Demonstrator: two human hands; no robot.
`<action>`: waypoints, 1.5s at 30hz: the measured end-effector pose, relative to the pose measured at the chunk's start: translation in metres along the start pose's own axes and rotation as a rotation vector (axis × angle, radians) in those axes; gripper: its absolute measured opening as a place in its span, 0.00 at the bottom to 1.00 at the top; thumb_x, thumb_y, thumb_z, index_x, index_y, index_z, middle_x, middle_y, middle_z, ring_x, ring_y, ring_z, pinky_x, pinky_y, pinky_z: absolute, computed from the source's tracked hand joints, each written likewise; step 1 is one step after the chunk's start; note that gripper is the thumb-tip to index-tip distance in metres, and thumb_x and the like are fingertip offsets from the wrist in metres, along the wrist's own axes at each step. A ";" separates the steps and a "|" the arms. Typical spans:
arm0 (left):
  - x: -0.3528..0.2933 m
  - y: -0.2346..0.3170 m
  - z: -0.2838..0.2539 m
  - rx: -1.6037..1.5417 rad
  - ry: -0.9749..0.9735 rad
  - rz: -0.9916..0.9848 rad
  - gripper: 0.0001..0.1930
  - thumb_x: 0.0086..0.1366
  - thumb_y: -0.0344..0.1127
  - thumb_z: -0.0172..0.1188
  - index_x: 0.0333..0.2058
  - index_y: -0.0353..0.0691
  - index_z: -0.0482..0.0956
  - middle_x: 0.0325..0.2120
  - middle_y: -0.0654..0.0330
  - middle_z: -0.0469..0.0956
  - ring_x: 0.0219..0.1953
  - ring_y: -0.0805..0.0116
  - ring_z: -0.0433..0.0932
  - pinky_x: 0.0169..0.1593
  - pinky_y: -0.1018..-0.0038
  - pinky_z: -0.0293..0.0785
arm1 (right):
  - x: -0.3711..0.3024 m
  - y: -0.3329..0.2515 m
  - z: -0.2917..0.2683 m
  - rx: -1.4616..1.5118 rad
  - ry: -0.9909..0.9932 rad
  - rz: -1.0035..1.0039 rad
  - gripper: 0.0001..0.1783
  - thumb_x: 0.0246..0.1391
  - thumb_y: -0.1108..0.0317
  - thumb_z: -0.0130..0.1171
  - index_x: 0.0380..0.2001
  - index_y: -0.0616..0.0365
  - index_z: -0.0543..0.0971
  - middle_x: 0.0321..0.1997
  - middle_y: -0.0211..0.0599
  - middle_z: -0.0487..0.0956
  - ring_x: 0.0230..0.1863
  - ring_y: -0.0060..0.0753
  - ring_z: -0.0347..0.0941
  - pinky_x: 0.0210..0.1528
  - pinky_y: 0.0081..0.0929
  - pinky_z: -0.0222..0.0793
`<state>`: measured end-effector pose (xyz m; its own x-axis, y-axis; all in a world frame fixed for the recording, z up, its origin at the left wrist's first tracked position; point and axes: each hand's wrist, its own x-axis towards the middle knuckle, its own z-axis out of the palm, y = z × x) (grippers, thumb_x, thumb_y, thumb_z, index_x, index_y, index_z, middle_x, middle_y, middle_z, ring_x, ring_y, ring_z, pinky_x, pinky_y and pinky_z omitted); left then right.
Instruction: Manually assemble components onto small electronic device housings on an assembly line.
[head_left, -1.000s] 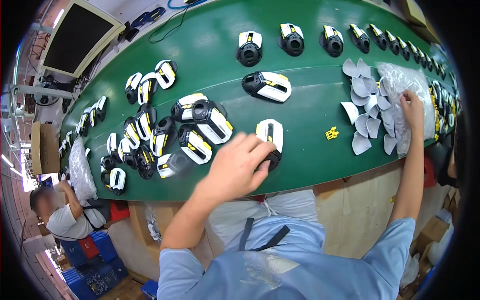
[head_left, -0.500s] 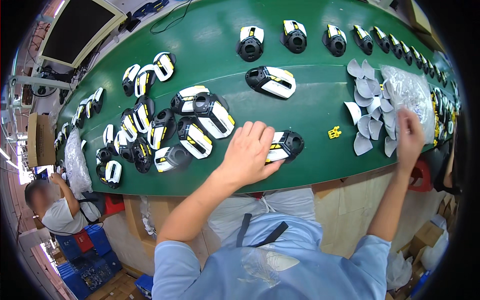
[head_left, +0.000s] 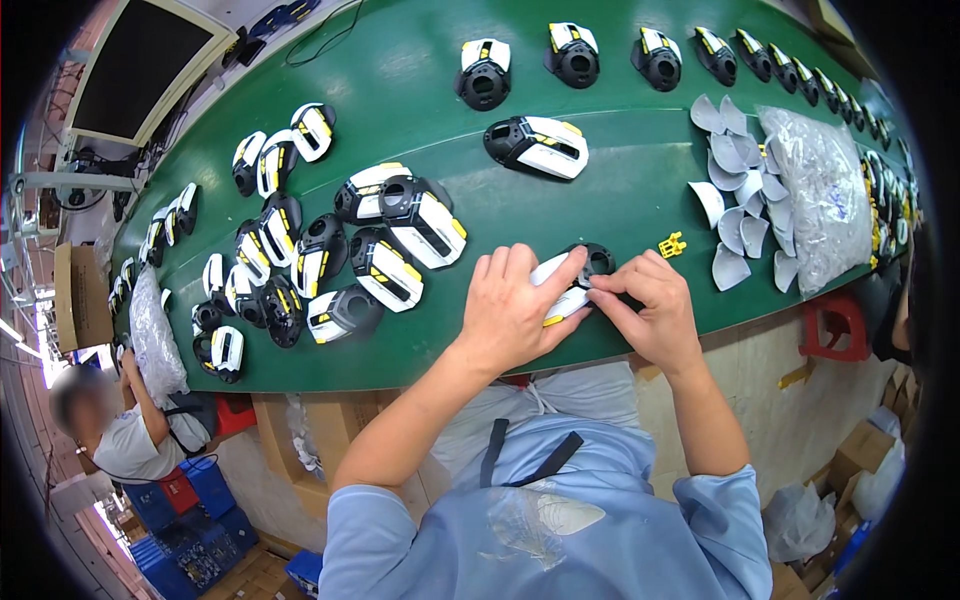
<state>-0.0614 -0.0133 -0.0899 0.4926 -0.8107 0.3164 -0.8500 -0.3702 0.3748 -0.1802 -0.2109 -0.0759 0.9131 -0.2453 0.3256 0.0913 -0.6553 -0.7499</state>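
A black-and-white plastic shell with yellow accents (head_left: 598, 260) lies on the green table right in front of me. My left hand (head_left: 515, 308) is closed round its white part, covering much of it. My right hand (head_left: 655, 308) meets it from the right, thumb and forefinger pinched at the shell's edge beside the black round-holed end. Whatever sits in that pinch is too small or too hidden to make out. Just beyond my right hand lies a small yellow plastic clip (head_left: 672, 245).
Left of my hands are several similar shells (head_left: 423, 222); another lies ahead (head_left: 537, 147), with a row (head_left: 660, 60) along the back. Grey curved pieces (head_left: 730, 268) and a clear plastic bag (head_left: 820, 200) lie to the right. At far left sits another person (head_left: 140, 430).
My right hand has moved left from beside the plastic bag to the shell, its fingers now pinched there. My left hand stays on the shell.
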 end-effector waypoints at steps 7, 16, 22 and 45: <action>-0.003 -0.005 0.010 -0.049 -0.002 0.005 0.37 0.60 0.55 0.79 0.67 0.53 0.82 0.38 0.54 0.70 0.38 0.53 0.72 0.41 0.59 0.67 | 0.004 -0.007 0.001 0.108 -0.007 0.179 0.08 0.52 0.75 0.77 0.37 0.59 0.91 0.28 0.37 0.82 0.30 0.39 0.76 0.34 0.36 0.69; -0.008 -0.006 0.015 -0.059 0.018 0.028 0.49 0.60 0.54 0.79 0.77 0.50 0.69 0.39 0.55 0.70 0.39 0.54 0.71 0.45 0.58 0.64 | 0.011 -0.011 -0.001 -0.067 0.036 -0.032 0.06 0.53 0.76 0.75 0.35 0.60 0.89 0.29 0.38 0.82 0.30 0.41 0.77 0.33 0.37 0.71; -0.007 -0.005 0.017 -0.050 0.042 0.001 0.46 0.57 0.57 0.82 0.71 0.45 0.76 0.39 0.56 0.72 0.40 0.56 0.71 0.44 0.61 0.65 | 0.014 -0.008 0.000 -0.013 0.036 -0.008 0.06 0.53 0.75 0.75 0.35 0.60 0.89 0.28 0.38 0.81 0.30 0.42 0.78 0.32 0.38 0.71; -0.004 -0.007 0.010 0.045 0.029 0.086 0.39 0.56 0.53 0.80 0.67 0.51 0.84 0.35 0.58 0.72 0.35 0.59 0.73 0.38 0.62 0.67 | -0.017 0.007 -0.016 -0.269 -0.130 -0.096 0.26 0.54 0.65 0.77 0.58 0.47 0.88 0.31 0.33 0.80 0.34 0.40 0.79 0.34 0.39 0.77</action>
<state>-0.0596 -0.0116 -0.1026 0.4217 -0.8272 0.3713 -0.8968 -0.3200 0.3056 -0.2014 -0.2231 -0.0778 0.9501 -0.0917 0.2983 0.0868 -0.8406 -0.5346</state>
